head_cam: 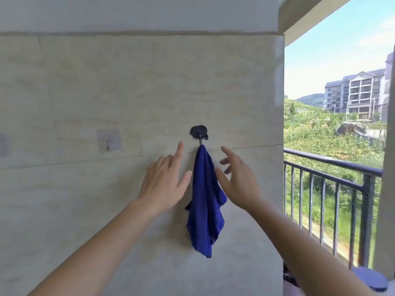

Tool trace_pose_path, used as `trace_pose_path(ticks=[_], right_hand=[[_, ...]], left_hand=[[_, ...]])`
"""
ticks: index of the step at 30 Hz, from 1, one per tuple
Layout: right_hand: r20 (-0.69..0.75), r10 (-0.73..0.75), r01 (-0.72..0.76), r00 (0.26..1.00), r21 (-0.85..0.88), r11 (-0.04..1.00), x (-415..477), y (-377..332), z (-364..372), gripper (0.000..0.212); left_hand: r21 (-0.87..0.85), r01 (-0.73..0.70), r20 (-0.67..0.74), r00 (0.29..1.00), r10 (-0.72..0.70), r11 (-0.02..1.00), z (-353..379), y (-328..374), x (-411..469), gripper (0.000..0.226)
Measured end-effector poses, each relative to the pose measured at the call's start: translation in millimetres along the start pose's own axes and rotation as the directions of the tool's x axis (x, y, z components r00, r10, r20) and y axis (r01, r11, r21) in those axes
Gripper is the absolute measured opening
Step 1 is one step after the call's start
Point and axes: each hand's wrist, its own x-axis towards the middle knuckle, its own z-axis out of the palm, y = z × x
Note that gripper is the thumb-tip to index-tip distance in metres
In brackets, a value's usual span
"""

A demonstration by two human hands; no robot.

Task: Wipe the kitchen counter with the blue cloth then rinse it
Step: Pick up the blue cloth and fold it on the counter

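I saw the blue cloth [205,201] hanging from a black hook [199,132] on the tiled wall [128,92]. My left hand [164,180] was at its left and my right hand [238,178] at its right, both with fingers spread, gripping nothing. A railing [333,165] stood at the right.

A home balcony or open utility corner is showing here: a beige tiled wall [128,92] is filling most of the frame, carrying a black adhesive hook [199,132] and a clear one [109,139]. At right, a dark metal railing [333,167] is fencing off green slopes and apartment blocks [354,94].
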Motion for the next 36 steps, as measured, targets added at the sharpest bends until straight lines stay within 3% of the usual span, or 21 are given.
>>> trace_pose_path(ticks=[6, 10, 13, 19, 28, 32, 36], right_hand=[[0.026, 0.079, -0.079, 0.997, 0.009, 0.997, 26, 1, 21, 0.022], [-0.014, 0.071, -0.071, 0.997, -0.006, 0.997, 33, 10, 18, 0.015], [-0.089, 0.088, -0.088, 0.992, 0.001, 0.996, 39, 17, 10, 0.011], [-0.165, 0.098, -0.096, 0.981, 0.023, 0.995, 58, 12, -9, 0.011], [-0.305, -0.067, 0.049, 0.95, -0.067, 0.997, 63, -23, -18, 0.009], [-0.216, -0.055, 0.029, 0.975, -0.123, 0.992, 34, -17, -11, 0.013], [-0.057, 0.046, -0.056, 0.997, -0.199, 0.978, -22, 9, 2, 0.022]], left_hand=[[0.014, -0.05, -0.283, 0.958, 0.052, 0.999, 45, 3, 37, 0.053], [-0.036, -0.059, -0.484, 0.874, 0.034, 0.998, 64, 0, 47, 0.032], [-0.136, -0.053, -0.527, 0.85, -0.027, 0.989, 69, 4, 55, 0.021], [-0.522, -0.012, -0.417, 0.876, -0.243, 0.853, 54, 11, 60, 0.009], [-0.598, -0.048, -0.415, 0.873, -0.258, 0.8, 14, -17, 64, 0.008], [-0.678, -0.041, -0.313, 0.919, -0.239, 0.734, 21, -20, 34, 0.011], [-0.753, 0.074, -0.031, 0.988, -0.148, 0.654, 44, -13, -16, 0.014]])
